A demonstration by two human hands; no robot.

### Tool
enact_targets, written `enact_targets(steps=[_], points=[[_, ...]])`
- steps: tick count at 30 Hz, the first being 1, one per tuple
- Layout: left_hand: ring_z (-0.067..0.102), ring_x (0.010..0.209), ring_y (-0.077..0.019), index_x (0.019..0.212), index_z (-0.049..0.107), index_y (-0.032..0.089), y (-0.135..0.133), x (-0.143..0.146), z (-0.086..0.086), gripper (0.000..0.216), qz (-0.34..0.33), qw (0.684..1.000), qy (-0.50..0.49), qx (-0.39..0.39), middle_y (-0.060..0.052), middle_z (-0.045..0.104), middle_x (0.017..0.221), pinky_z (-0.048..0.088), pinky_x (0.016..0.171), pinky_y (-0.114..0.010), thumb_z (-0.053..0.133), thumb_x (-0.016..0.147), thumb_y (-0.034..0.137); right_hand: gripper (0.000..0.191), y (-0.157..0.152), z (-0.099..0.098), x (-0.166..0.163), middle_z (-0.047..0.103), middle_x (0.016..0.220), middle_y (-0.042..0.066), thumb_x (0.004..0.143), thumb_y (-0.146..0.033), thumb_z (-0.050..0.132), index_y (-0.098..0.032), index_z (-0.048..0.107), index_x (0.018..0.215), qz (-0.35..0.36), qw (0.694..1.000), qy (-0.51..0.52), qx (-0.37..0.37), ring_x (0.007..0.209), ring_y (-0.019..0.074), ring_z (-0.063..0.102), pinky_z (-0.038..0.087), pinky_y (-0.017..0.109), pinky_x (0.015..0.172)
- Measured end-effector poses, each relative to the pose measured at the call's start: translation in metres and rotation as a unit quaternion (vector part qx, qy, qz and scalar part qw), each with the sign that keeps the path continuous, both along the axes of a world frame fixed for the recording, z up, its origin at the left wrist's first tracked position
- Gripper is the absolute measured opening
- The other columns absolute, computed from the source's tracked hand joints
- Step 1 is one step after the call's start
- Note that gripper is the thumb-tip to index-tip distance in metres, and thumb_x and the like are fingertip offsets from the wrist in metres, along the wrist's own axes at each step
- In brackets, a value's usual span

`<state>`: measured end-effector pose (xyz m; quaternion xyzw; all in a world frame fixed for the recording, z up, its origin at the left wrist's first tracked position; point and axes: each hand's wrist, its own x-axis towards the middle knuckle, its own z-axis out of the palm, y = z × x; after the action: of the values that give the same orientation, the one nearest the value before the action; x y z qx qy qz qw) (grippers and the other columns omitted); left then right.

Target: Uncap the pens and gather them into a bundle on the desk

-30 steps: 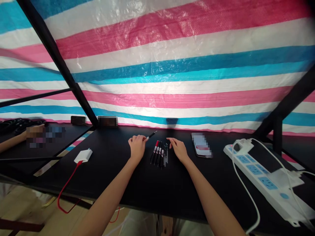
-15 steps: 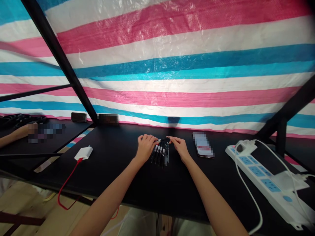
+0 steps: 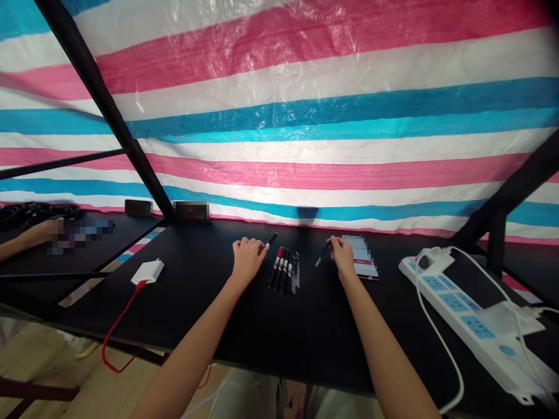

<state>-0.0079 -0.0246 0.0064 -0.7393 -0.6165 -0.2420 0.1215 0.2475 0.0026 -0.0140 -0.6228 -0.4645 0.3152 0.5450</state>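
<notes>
My left hand (image 3: 248, 257) is closed on a black pen (image 3: 273, 238), whose dark end sticks out up and to the right past the fingertips. My right hand (image 3: 342, 254) pinches a thin pen refill (image 3: 322, 256), its pale end pointing down and left. Between my hands lies a row of several pens (image 3: 280, 271), mostly black, one with a red end. Several slim refills (image 3: 297, 273) lie side by side at the row's right edge. Close behind my right hand rests a phone (image 3: 363, 257) with its screen lit.
A white power strip (image 3: 469, 323) with plugs and cables runs along the right. At left are a white charger (image 3: 147, 272) and red cable (image 3: 106, 343). Another person's hand (image 3: 50, 231) is at the far left, beyond a black frame bar (image 3: 151, 180). Striped sheeting (image 3: 283, 134) hangs behind.
My hands were close together over the pens, holding a pen between them. They have moved apart: left hand leftward with the pen, right hand toward the phone with the refill.
</notes>
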Motion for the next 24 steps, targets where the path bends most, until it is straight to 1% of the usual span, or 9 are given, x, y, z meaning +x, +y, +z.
enact_targets(steps=[2, 4, 7, 9, 12, 14, 17, 20, 24], points=[[0.046, 0.080, -0.0206, 0.073, 0.059, 0.019, 0.001, 0.000, -0.002, 0.030, -0.002, 1.000, -0.004, -0.016, -0.005, 0.061, 0.076, 0.024, 0.074, -0.036, 0.038, 0.084, 0.039, 0.033, -0.003, -0.001, -0.006, 0.055, 0.058, -0.001, 0.076, -0.045, 0.041, -0.017, 0.059, 0.073, 0.056, 0.994, -0.084, -0.030, 0.037, 0.0083, 0.040, 0.030, 0.024, 0.043], [0.046, 0.079, -0.0203, 0.070, 0.058, 0.019, 0.001, 0.000, -0.005, 0.031, -0.004, 1.000, -0.002, -0.030, -0.005, 0.061, 0.075, 0.024, 0.072, -0.035, 0.039, 0.083, 0.040, 0.032, -0.008, -0.001, -0.015, 0.056, 0.056, 0.000, 0.076, -0.044, 0.041, -0.018, 0.060, 0.071, 0.089, 0.982, -0.157, -0.050, 0.042, 0.0102, 0.046, 0.032, 0.023, 0.047], [0.047, 0.077, -0.0197, 0.065, 0.055, 0.018, 0.002, 0.000, -0.007, 0.032, -0.003, 0.999, 0.010, -0.053, -0.004, 0.061, 0.072, 0.024, 0.070, -0.034, 0.040, 0.082, 0.041, 0.031, -0.015, -0.002, -0.029, 0.059, 0.060, 0.002, 0.077, -0.042, 0.041, -0.020, 0.061, 0.069, 0.070, 0.967, -0.239, -0.053, 0.056, 0.0149, 0.052, 0.032, 0.024, 0.051], [0.047, 0.076, -0.0192, 0.063, 0.054, 0.018, 0.002, 0.001, -0.007, 0.033, -0.005, 0.997, 0.019, -0.074, -0.004, 0.061, 0.070, 0.024, 0.070, -0.034, 0.040, 0.082, 0.041, 0.030, -0.017, -0.003, -0.034, 0.059, 0.062, 0.004, 0.078, -0.041, 0.041, -0.020, 0.061, 0.070, 0.056, 0.963, -0.261, -0.045, 0.061, 0.0167, 0.054, 0.032, 0.024, 0.053], [0.048, 0.075, -0.0186, 0.062, 0.054, 0.018, 0.001, 0.002, -0.007, 0.035, -0.017, 0.994, 0.027, -0.106, -0.003, 0.061, 0.067, 0.025, 0.071, -0.034, 0.039, 0.082, 0.043, 0.031, -0.018, -0.004, -0.036, 0.058, 0.060, 0.004, 0.079, -0.040, 0.040, -0.020, 0.061, 0.070, 0.061, 0.965, -0.255, -0.025, 0.060, 0.0173, 0.054, 0.035, 0.025, 0.055], [0.048, 0.074, -0.0182, 0.063, 0.054, 0.018, 0.000, 0.003, -0.006, 0.035, -0.029, 0.992, 0.031, -0.118, -0.003, 0.060, 0.066, 0.025, 0.071, -0.033, 0.039, 0.082, 0.044, 0.033, -0.017, -0.005, -0.035, 0.057, 0.056, 0.003, 0.079, -0.041, 0.038, -0.019, 0.061, 0.069, 0.065, 0.969, -0.237, -0.015, 0.056, 0.0170, 0.054, 0.036, 0.025, 0.054], [0.049, 0.073, -0.0178, 0.064, 0.053, 0.018, -0.001, 0.005, -0.005, 0.034, -0.045, 0.990, 0.035, -0.125, -0.002, 0.059, 0.066, 0.026, 0.071, -0.033, 0.040, 0.081, 0.044, 0.034, -0.018, -0.003, -0.033, 0.052, 0.046, 0.000, 0.080, -0.041, 0.038, -0.017, 0.061, 0.070, 0.076, 0.978, -0.195, -0.022, 0.045, 0.0153, 0.052, 0.038, 0.026, 0.052], [0.050, 0.073, -0.0176, 0.066, 0.053, 0.018, -0.001, 0.006, -0.005, 0.033, -0.049, 0.989, 0.035, -0.137, -0.001, 0.059, 0.066, 0.026, 0.071, -0.032, 0.041, 0.081, 0.044, 0.031, -0.017, -0.004, -0.033, 0.047, 0.039, -0.002, 0.079, -0.039, 0.042, -0.016, 0.061, 0.072, 0.095, 0.980, -0.174, -0.035, 0.039, 0.0140, 0.051, 0.039, 0.025, 0.052], [0.051, 0.074, -0.0172, 0.069, 0.055, 0.018, 0.000, 0.006, -0.005, 0.034, -0.061, 0.988, 0.032, -0.140, -0.001, 0.059, 0.067, 0.026, 0.071, -0.031, 0.038, 0.083, 0.044, 0.025, -0.015, -0.010, -0.036, 0.052, 0.045, -0.002, 0.078, -0.034, 0.046, -0.015, 0.061, 0.085, 0.123, 0.978, -0.160, -0.043, 0.036, 0.0112, 0.050, 0.040, 0.024, 0.049]])
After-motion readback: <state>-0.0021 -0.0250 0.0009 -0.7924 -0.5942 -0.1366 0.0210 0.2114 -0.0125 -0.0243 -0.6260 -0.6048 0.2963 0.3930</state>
